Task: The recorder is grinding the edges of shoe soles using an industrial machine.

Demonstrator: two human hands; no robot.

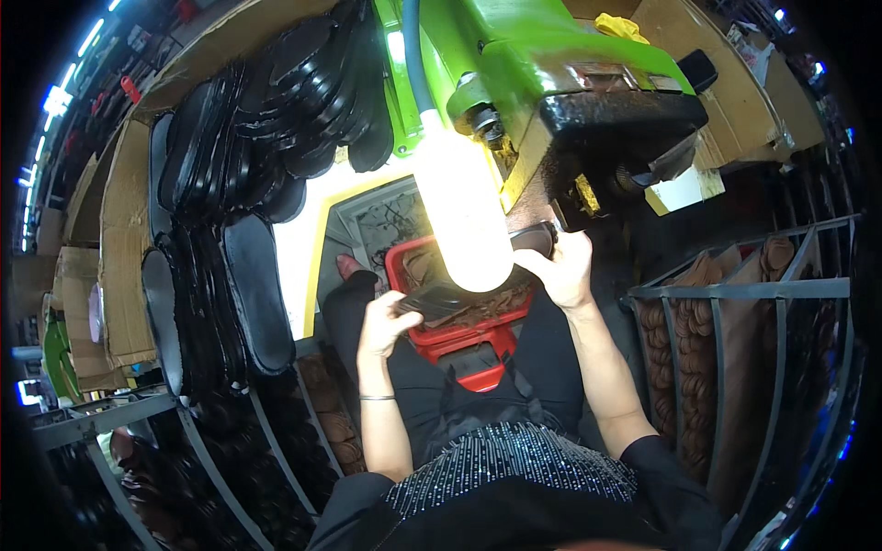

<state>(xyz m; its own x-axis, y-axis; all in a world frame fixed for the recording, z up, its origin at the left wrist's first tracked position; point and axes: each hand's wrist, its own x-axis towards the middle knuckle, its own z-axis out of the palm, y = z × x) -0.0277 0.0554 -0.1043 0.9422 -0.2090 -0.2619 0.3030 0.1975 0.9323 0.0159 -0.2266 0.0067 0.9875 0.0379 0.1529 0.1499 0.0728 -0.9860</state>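
Observation:
My left hand (384, 323) and my right hand (562, 268) hold the two ends of a dark shoe sole (439, 299) just under the black head (614, 151) of a green machine (537, 57). A very bright lamp (462, 213) hangs in front of the sole and hides its middle. Below my hands a red plastic basket (459, 335) of brown soles rests on my lap. A thin bracelet circles my left wrist.
Rows of black soles (262, 129) lie stacked on cardboard at the left and upper left. A metal rack (735, 289) at the right holds brown soles. Another rack (156, 413) stands at the lower left. A yellow cloth (620, 26) lies behind the machine.

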